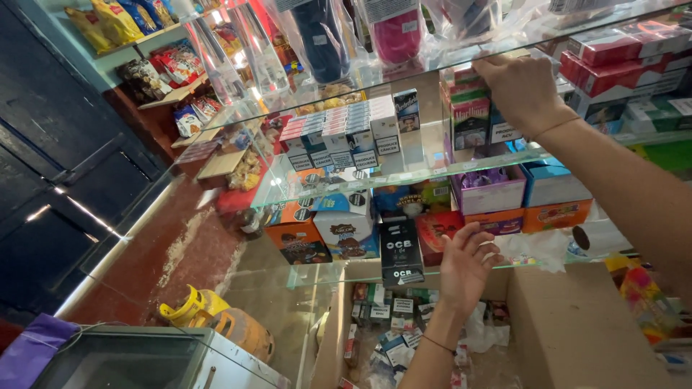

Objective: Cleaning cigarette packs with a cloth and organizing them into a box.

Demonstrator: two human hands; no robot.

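Fingers of the right hand (522,90) close on stacked green-and-red cardboard packs (468,108) on the glass shelf (404,176), while the left hand (467,263) hovers half-open, empty.

upper glass shelf (404,176): row of packs (339,133) left, stacked packs (468,108) right | lower shelf (339,270): boxes (400,252) | cardboard box (577,324) below right | gas cylinder (223,324) on floor left

Glossy glass shelf (404,177), matt cardboard box (577,324)
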